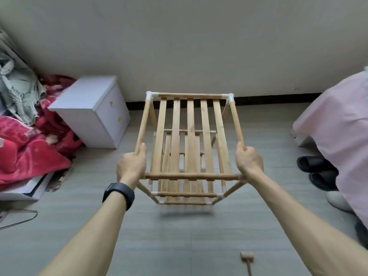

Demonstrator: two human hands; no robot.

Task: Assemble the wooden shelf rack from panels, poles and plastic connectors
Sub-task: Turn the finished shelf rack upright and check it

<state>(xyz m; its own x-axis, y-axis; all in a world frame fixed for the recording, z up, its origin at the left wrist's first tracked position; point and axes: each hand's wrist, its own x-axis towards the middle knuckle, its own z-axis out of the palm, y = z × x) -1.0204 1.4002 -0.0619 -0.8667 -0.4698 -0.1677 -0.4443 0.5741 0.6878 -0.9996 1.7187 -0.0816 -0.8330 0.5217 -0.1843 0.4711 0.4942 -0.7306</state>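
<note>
The left hand (131, 166) and right hand (249, 162) grip the wooden rack (190, 116).

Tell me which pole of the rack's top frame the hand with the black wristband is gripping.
The left side pole: the left hand curls round its near end. The right hand holds the opposite side pole; the far crossbar is free.

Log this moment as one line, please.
left hand: grips left pole | right hand: grips right pole | rack: held | mallet: on floor
</note>
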